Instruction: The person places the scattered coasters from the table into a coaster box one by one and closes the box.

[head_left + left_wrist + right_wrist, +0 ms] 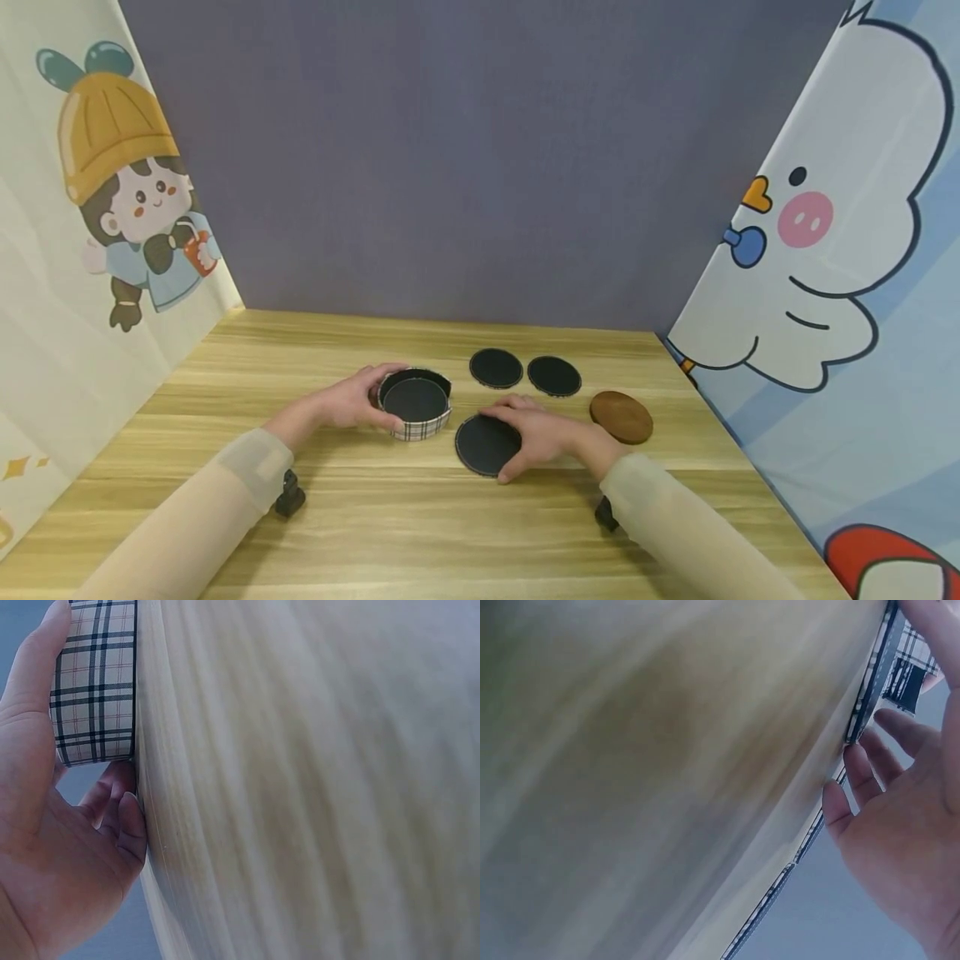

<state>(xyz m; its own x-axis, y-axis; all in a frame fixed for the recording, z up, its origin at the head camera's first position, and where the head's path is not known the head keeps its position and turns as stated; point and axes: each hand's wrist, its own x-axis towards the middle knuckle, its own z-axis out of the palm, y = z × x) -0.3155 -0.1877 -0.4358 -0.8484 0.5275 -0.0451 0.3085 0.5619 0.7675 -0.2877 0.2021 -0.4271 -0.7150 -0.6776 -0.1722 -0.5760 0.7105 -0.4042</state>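
My left hand [352, 402] grips a round coaster holder [424, 429] by its side, thumb at the near wall and fingers behind. The holder has a plaid outer wall, a gap in its rim at the right and a black disc inside. In the left wrist view the plaid wall [97, 682] stands close against the tabletop. My right hand [546, 433] spans a black round coaster [483, 446] just right of the holder, with the thumb at its near edge and fingertips at its far edge. In the right wrist view, the coaster's stitched edge [871, 682] shows between thumb and fingers.
Two more black coasters [496, 367] [554, 376] lie side by side farther back. A brown wooden disc [622, 417] lies to the right of my right hand. A grey cloth wall [465, 167] closes off the back of the wooden table [390, 533], with printed curtains at both sides.
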